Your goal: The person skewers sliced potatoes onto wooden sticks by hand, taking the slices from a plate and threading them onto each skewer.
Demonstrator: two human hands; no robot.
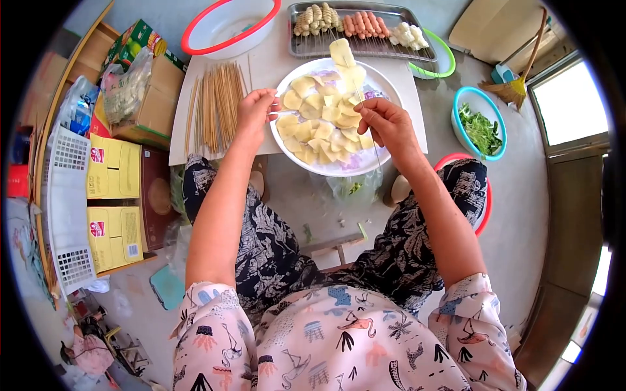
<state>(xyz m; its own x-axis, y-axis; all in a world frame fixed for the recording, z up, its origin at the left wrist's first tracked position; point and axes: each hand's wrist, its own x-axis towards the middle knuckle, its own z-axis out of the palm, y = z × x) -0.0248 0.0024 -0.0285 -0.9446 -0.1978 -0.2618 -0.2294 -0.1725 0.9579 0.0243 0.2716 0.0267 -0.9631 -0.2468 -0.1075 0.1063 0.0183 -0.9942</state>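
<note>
In my right hand (pixel 389 127) a thin bamboo skewer (pixel 377 153) is pinched between thumb and fingers, slanting over the plate. Pale yellow potato slices (pixel 342 53) are threaded on its upper end, reaching past the plate's far rim. My left hand (pixel 258 112) is at the plate's left rim with its fingertips drawn together; whatever they hold, if anything, I cannot make out. Below both hands, the round white plate (pixel 319 171) carries many loose potato slices (pixel 314 101), overlapping, with a purple pattern showing between them.
Bare skewers (pixel 218 107) lie bundled on the table (pixel 409 88), left of the plate. Behind it, a metal tray (pixel 319 49) bears filled skewers. A red-rimmed basin (pixel 228 32) stands at the back left. A blue basin (pixel 499 127) of greens is on the floor at right; boxes (pixel 114 166) are stacked at left.
</note>
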